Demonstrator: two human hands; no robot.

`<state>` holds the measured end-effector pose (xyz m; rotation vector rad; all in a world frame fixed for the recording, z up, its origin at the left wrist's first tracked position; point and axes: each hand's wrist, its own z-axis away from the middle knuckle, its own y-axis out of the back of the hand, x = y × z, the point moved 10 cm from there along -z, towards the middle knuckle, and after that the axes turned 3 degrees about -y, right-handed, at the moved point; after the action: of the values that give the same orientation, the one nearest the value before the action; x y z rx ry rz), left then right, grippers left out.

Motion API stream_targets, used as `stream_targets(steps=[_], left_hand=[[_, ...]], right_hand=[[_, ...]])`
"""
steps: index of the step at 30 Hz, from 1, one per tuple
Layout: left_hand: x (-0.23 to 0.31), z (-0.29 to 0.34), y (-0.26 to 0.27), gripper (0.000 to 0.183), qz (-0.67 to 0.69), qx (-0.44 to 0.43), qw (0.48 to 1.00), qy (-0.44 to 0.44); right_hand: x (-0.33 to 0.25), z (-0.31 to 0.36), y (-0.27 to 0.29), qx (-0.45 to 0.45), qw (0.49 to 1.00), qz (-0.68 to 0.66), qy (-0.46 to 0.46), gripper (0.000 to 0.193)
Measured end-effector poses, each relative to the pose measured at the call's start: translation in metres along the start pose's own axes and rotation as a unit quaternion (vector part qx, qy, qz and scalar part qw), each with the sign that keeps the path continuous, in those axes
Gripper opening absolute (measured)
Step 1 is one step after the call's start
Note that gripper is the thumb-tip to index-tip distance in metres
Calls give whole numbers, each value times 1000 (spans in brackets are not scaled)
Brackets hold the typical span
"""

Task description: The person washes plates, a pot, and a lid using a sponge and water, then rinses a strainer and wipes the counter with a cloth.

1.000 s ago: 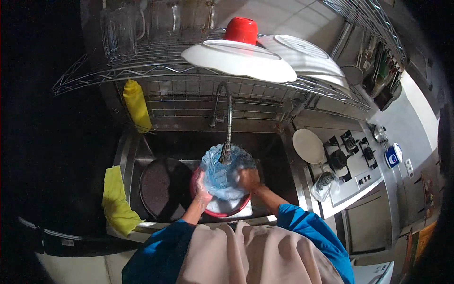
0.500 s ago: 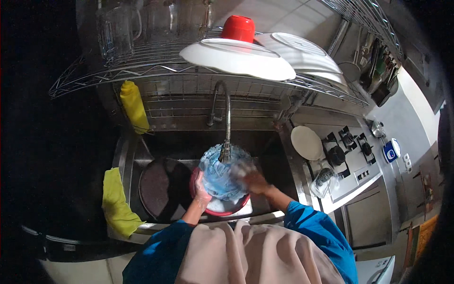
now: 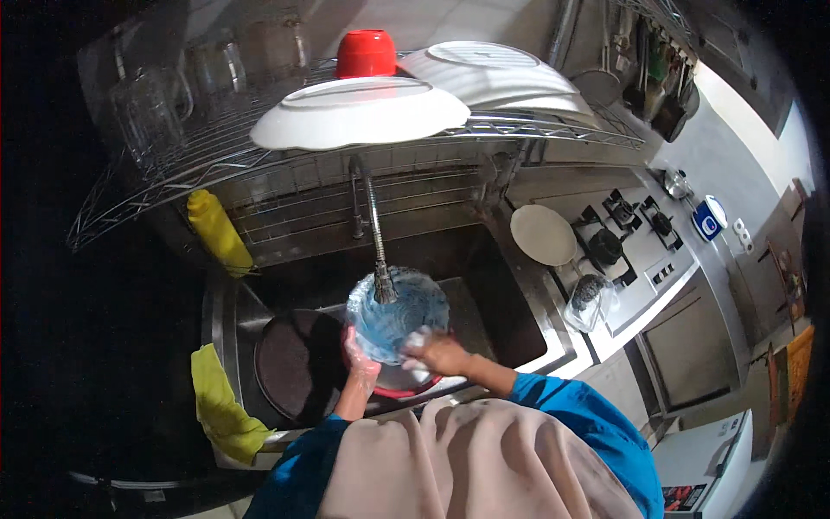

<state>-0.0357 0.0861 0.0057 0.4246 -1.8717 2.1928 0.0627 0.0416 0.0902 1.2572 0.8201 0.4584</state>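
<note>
A round blue bowl, coated in white suds, is tilted over the sink below the tap. My left hand, wet with foam, grips its left rim, with the fingers partly hidden behind it. Against the lower right of the bowl is my right hand, closed around a soft white sudsy sponge; motion blurs it somewhat. Beneath the bowl sits a red basin with pale soapy contents. The tap's flexible spout hangs down in front of the bowl.
A dark round lid or pan lies in the sink's left part. A yellow bottle and yellow-green cloth are at left. Overhead, a wire rack holds white dishes, a red cup and glass mugs. A stove stands right.
My right hand has moved down and toward me across the bowl, to its lower right edge. The bowl's inside shows more clearly. My view has turned and shifted a little.
</note>
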Motion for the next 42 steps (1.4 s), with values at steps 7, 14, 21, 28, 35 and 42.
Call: stream_targets(steps=[7, 14, 21, 28, 35, 42], left_hand=[[-29, 9, -56, 35, -55, 29, 995, 76], [-40, -55, -41, 62, -144, -127, 971, 141], [-70, -84, 93, 54, -433, 150, 872, 171], [-82, -77, 221, 46, -753, 100, 610, 228], [-106, -79, 239, 43, -820, 61, 511, 250], [-108, -93, 247, 41, -828, 65, 494, 256]], right_hand=[[189, 106, 50, 557, 723, -295, -284, 16], [158, 83, 10, 289, 817, -478, -141, 19], [259, 174, 9, 481, 688, -467, -277, 31], [340, 208, 79, 394, 769, 117, -489, 22], [420, 211, 49, 407, 723, 110, -548, 37], [414, 181, 67, 331, 706, 59, -623, 36]])
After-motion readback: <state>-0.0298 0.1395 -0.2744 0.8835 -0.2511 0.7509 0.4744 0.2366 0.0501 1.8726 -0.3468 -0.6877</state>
